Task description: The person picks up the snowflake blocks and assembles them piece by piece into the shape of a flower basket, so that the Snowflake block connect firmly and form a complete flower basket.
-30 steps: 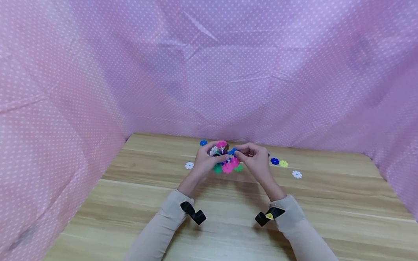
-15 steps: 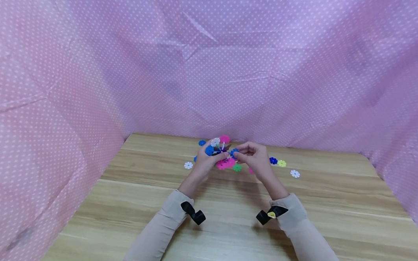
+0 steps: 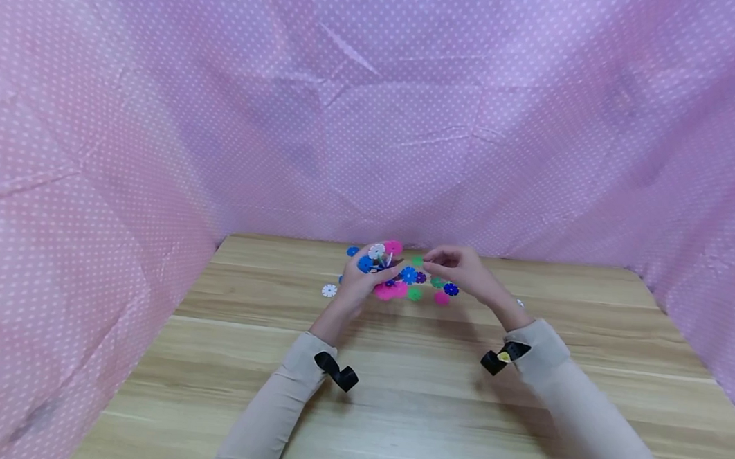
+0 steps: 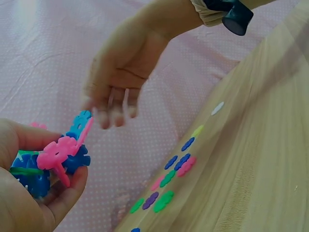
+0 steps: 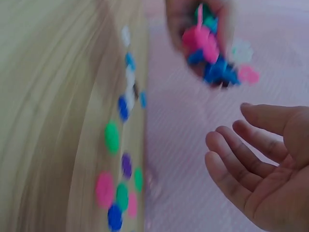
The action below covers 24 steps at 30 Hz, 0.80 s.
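My left hand grips a cluster of interlocking flower-shaped plastic discs, pink, blue, green and white, held up over the back of the table. A light blue disc sticks out from the cluster on the side facing my right hand. Just to the right, my right hand hovers apart from the cluster. In the right wrist view its fingers are loosely bent and spread, with nothing between them.
Loose discs lie on the wooden table beneath and around the hands, among them a green disc, a purple disc and a white disc. A pink dotted cloth hangs behind the table's far edge.
My right hand has let go of the blue disc at the cluster and drawn away to the right. The left hand stays nearly in place with the cluster.
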Motion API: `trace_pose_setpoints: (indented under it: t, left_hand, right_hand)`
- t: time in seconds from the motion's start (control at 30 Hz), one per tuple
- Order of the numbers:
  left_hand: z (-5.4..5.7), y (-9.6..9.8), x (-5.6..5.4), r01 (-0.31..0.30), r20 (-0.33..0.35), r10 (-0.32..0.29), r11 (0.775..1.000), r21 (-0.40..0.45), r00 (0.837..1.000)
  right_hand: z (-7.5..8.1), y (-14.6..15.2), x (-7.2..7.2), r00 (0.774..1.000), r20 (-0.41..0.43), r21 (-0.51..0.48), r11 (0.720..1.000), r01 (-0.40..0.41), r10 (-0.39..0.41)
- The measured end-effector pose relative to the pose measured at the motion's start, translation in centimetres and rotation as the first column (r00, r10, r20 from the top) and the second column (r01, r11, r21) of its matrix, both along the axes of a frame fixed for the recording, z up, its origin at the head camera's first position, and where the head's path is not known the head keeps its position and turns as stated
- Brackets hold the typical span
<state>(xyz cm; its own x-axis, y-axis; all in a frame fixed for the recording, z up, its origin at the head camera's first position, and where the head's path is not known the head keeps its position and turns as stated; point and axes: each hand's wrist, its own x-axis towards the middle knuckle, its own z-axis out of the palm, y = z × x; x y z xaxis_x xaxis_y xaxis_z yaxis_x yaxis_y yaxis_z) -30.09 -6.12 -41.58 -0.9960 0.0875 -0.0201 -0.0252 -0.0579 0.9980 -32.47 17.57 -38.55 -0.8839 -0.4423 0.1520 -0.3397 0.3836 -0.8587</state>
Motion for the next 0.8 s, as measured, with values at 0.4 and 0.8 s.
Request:
trace_pose_setpoints:
  t: [0.4,0.8]
  left_hand:
    - [0.0,-0.3,0.3,0.023,0.010,-0.022,0.999,-0.042,1.000]
    - [-0.4,-0.2,0.2,0.052,-0.005,-0.053,0.995,-0.091,0.999]
  right_hand:
    - [-4.7,3.4,-1.9,0.994,-0.030,0.357,0.930,-0.086,0.104]
    - [-6.5,3.1,-1.7,0.996,-0.008,0.393,0.917,-0.075,0.084]
